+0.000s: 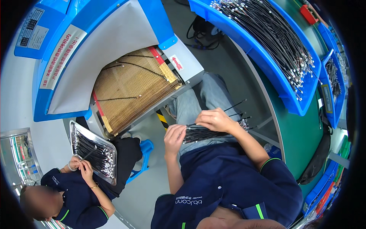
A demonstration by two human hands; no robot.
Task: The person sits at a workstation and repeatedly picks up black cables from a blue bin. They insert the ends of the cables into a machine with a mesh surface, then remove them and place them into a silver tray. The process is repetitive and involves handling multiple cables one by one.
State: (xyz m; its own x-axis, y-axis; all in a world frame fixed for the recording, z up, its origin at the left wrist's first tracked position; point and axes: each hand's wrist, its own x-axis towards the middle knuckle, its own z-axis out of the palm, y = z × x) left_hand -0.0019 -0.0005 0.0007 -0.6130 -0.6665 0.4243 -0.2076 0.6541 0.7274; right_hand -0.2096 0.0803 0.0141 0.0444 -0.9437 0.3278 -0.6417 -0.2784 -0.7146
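Grey floor [141, 200] stretched beneath us, and the green bench [299, 147] curved round at four o'clock. The machine [106, 55] stood at eleven o'clock, a few loose cables [118, 98] lying across its tan mesh belt [118, 84]. At two o'clock the big blue bin [267, 82] was heaped with black, white-tipped cables; a smaller bin [336, 112], just beyond it, held more. At eight o'clock a co-worker [78, 204] had a metal tray [114, 164] of them – a blue stool [144, 158] showed beside it. Near the centre, over the bundle [204, 135] on my lap, my left hand [174, 138] and right hand [216, 119] were close together – fingertips pinched on one thin black cable [191, 124].
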